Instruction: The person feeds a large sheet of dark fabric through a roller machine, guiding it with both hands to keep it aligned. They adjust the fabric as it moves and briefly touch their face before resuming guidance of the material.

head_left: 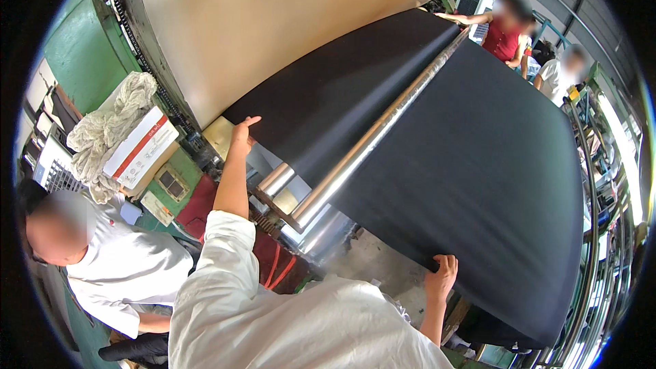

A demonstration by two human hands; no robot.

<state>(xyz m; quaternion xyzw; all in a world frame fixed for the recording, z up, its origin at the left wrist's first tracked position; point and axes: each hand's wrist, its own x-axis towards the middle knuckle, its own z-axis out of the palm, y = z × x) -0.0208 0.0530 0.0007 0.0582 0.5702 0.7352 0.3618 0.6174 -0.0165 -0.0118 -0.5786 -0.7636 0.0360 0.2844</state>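
A wide sheet of black fabric (471,164) runs over a shiny metal bar (383,126) and up against a huge beige roller (273,20). At the sheet's near left corner, beside the roller, is my left hand (242,135). One digit stretches over the fabric and the others fold at its edge, partly hidden. Farther right, my right hand (443,277) grips the near edge of the same sheet, fingers curled over it. Between the two hands, the bar's near end sits in a dark bracket (277,210).
On the left stand a green machine frame (85,48), a white carton (142,147) and a bundle of pale cloth (113,130). A person in white (130,260) is close on my left. Across the sheet, a person in red (502,41) reaches toward the bar. Metal rails (591,232) curve along the right.
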